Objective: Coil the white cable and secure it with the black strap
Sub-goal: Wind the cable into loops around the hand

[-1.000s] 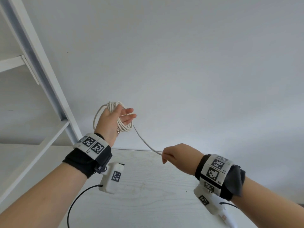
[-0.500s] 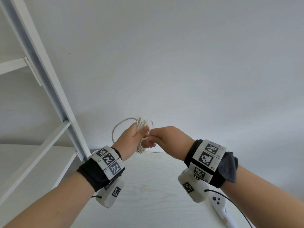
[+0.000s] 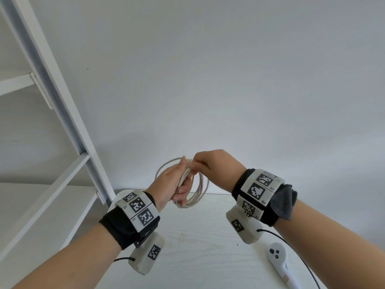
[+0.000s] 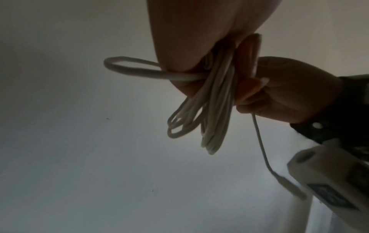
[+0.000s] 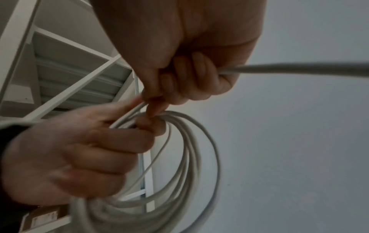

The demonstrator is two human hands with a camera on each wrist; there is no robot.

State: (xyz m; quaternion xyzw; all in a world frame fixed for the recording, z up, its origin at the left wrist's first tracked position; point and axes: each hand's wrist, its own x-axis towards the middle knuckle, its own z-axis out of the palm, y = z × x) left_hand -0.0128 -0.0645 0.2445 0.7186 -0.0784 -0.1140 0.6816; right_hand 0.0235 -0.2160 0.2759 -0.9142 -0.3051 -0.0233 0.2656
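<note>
Nearest, on the desk (image 3: 200,243), lies a white handheld controller (image 3: 278,259), clear of the work. Above the desk, both hands are raised and meet at the cable (image 3: 198,195). Left hand (image 3: 168,184): fingers (image 5: 111,138) curled round the gathered side of the coil, thumb along the top, holding several loops together. Right hand (image 3: 214,165): fingers (image 5: 153,104) pinching a strand at the top of the bundle, just against the left thumb; a free length runs out through that fist, and its tail hangs below, probably ending in a plug, though the left wrist view is too dim to confirm.

Handling assessment: the cable appears light, thin and pliable, yet springy; the loops hang uneven and splay apart below the grip, so they would likely fan open if released. Best hold is across all strands at the gathered point, where the strap should go. No strap is seen. Behind, a white shelf frame (image 3: 62,105) stands against the wall
</note>
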